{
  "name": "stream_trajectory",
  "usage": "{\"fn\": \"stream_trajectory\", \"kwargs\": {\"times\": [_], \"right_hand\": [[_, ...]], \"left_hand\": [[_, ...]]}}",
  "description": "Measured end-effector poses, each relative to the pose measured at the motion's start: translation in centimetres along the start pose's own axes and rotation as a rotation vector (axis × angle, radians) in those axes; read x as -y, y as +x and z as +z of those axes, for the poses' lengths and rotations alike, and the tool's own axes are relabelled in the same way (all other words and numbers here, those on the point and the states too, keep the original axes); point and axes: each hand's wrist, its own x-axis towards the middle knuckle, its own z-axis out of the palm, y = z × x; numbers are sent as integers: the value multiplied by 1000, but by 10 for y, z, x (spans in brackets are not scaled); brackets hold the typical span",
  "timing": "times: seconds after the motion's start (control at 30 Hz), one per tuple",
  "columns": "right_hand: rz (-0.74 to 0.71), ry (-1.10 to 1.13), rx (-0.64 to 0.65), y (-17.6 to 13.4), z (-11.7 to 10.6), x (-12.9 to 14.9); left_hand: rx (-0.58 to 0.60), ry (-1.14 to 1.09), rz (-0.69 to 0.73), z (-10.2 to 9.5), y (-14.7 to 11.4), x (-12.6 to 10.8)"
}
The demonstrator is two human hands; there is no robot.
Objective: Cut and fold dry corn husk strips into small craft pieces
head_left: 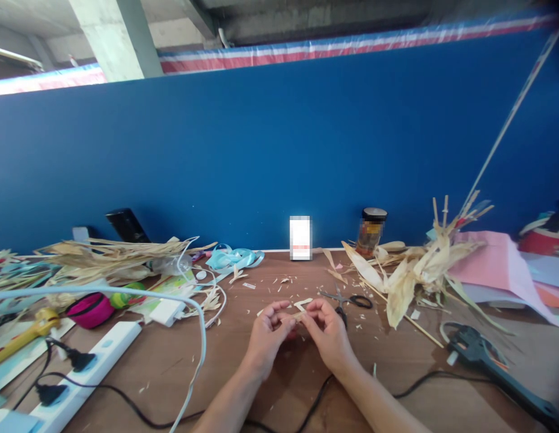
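My left hand (273, 334) and my right hand (327, 331) meet above the middle of the table, thumbs and fingertips pinched together. Between them is a small pale strip (299, 315), which looks like a piece of dried corn husk; the fingers cover much of it. Another pale folded piece (303, 303) shows just behind the fingertips. Scissors (358, 300) with black handles lie just beyond my right hand, one handle partly hidden by it. Small husk scraps (285, 280) are scattered over the tabletop around both hands.
At left lie a white power strip (94, 367), a yellow tool (24, 340), a pink pouch (90, 310) and piled husks (121, 255). A black glue gun (482, 352), a husk bundle (419, 270) and a jar (370, 233) stand right. A black cord (139, 415) crosses in front.
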Motion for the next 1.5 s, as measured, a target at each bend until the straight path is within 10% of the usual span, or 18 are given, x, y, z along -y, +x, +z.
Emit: {"fn": "stream_trajectory", "kwargs": {"times": [0.53, 0.87, 1.5], "right_hand": [[41, 114, 136, 1, 0, 5], [-8, 26, 176, -2, 2, 8], [1, 6, 185, -2, 2, 4]], "left_hand": [[143, 202, 83, 3, -3, -3], [40, 258, 35, -1, -1, -6], [-28, -253, -84, -7, 3, -4]]}}
